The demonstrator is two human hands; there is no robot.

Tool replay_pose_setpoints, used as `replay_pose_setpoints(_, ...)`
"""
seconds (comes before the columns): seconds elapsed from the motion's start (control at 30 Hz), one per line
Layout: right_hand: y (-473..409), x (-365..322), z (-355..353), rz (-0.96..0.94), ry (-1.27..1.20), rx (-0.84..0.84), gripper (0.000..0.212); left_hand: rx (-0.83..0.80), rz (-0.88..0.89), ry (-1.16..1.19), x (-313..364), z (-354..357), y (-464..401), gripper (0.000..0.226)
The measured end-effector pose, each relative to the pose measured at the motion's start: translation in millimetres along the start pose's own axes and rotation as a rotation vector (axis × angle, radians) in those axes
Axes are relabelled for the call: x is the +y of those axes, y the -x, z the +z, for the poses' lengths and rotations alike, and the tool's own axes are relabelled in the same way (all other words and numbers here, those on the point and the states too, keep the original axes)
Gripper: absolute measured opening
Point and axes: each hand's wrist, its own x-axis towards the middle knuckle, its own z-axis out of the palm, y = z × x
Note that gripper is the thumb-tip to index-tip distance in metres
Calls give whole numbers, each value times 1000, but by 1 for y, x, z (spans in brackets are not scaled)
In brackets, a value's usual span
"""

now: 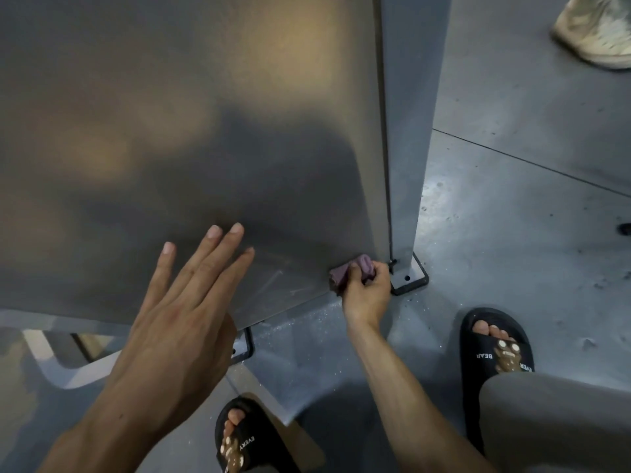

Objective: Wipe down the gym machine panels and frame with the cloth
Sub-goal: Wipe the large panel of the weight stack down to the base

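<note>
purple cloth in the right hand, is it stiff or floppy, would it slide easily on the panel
The purple cloth is probably soft and floppy: it bunches into folds where the right hand grips it. It likely glides easily, since the grey panel looks smooth, and seems light.

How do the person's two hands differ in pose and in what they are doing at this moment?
The left hand lies open, fingers straight, against the grey panel; the right hand is curled, gripping the purple cloth. The left holds nothing and sits higher; the right works at the panel's bottom corner. Both are bare.

Speckled grey floor [512, 233] with a dark seam line, glossy under overhead light; warm yellowish reflections; a pale shoe [594, 29] at top right
</note>
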Motion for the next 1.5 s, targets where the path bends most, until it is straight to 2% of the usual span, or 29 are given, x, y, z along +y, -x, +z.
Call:
replay_pose_setpoints(0.17,40,-52,8,-276,-108,-61,12,13,-11,0,1,1,-2,76)
replay_pose_setpoints(0.27,49,-60,13,-358,-122,-92,11,14,-11,0,0,1,-2,80)
replay_pose_setpoints(0.33,45,-50,12,-324,-94,-86,12,16,-12,-4,0,0,-2,80)
replay_pose_setpoints(0.43,36,-24,10,-147,-60,-66,16,23,-11,9,0,-1,0,81)
replay_pose_setpoints(0.5,36,-24,9,-98,-59,-81,19,30,-8,19,1,-1,0,81)
replay_pose_setpoints(0.6,52,-56,12,-180,-144,-147,27,40,-8,19,0,-1,0,80)
replay_pose_setpoints(0.7,76,-89,20,-322,-198,-230,26,60,-11,34,-1,-1,1,77)
replay_pose_setpoints(0.8,80,-91,25,-370,-176,-243,28,78,-24,63,-2,-2,2,73)
replay_pose_setpoints(0.87,74,-77,25,-326,-165,-245,27,85,-30,73,-3,-2,2,72)
replay_pose_setpoints(0.97,66,-46,24,-118,-113,-206,26,91,-34,80,-5,-3,3,73)
replay_pose_setpoints(1.03,65,-37,24,-47,-83,-179,28,98,-34,84,-4,-3,4,74)
replay_pose_setpoints(1.1,71,-48,25,-92,-132,-204,28,99,-39,88,-5,-3,4,75)
replay_pose_setpoints(1.23,94,-88,33,-339,-199,-290,28,99,-43,87,-7,-3,6,75)
replay_pose_setpoints(1.3,94,-85,37,-359,-188,-282,28,94,-52,90,-8,-3,7,74)
replay_pose_setpoints(1.5,73,-21,34,-16,-92,-200,29,84,-62,102,-9,-5,8,76)
